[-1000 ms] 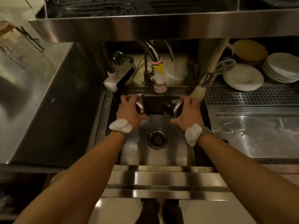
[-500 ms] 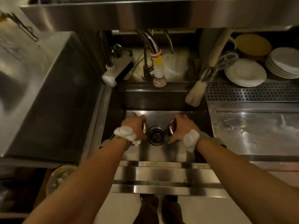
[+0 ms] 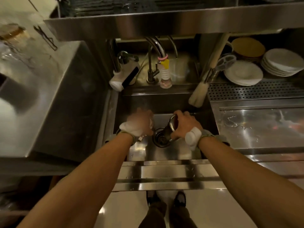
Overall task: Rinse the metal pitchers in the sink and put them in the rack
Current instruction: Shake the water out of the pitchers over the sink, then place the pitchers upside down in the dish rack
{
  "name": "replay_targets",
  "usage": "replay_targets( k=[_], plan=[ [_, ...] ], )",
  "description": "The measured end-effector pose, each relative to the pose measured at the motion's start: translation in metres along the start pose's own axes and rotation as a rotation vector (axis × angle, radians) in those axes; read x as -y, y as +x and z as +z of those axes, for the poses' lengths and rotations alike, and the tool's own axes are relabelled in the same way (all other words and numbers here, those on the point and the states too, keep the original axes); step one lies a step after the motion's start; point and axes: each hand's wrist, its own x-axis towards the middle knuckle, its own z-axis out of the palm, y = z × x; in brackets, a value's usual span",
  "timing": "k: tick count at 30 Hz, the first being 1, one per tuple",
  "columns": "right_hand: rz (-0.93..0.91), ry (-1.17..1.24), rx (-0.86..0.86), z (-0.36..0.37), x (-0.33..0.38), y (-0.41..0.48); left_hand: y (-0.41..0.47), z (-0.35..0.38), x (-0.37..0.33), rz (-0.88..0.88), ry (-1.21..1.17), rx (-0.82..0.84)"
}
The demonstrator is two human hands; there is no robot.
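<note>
Left hand point(image 3: 139, 123): low in the sink point(image 3: 164, 102), motion-blurred; whether it holds anything, cannot tell.
Drain point(image 3: 162, 139): on the sink floor, between the two hands.
Pitcher point(image 3: 171, 127): metal, tilted over the drain, inside the basin.
Right hand point(image 3: 184, 125): fingers wrapped around the pitcher.
Faucet point(image 3: 158, 50): behind the basin, spout above it.
Plates point(image 3: 243, 73): stacked far right, beyond the perforated drainboard point(image 3: 255, 90).
</note>
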Motion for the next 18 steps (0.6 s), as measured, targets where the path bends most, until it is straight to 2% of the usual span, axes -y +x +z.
replay_targets(
  k=[8,13,18],
  plan=[
    [-0.142,-0.080,-0.118,-0.063,0.047,-0.056,-0.064,-0.074,-0.017,0.005,-0.039,-0.063],
    [-0.279,-0.041,-0.220,-0.101,0.067,-0.082,-0.102,-0.120,-0.023,0.023,-0.024,-0.177],
    [-0.348,-0.114,-0.306,-0.157,0.099,-0.119,-0.141,-0.178,-0.036,0.060,-0.010,-0.301]
  ],
)
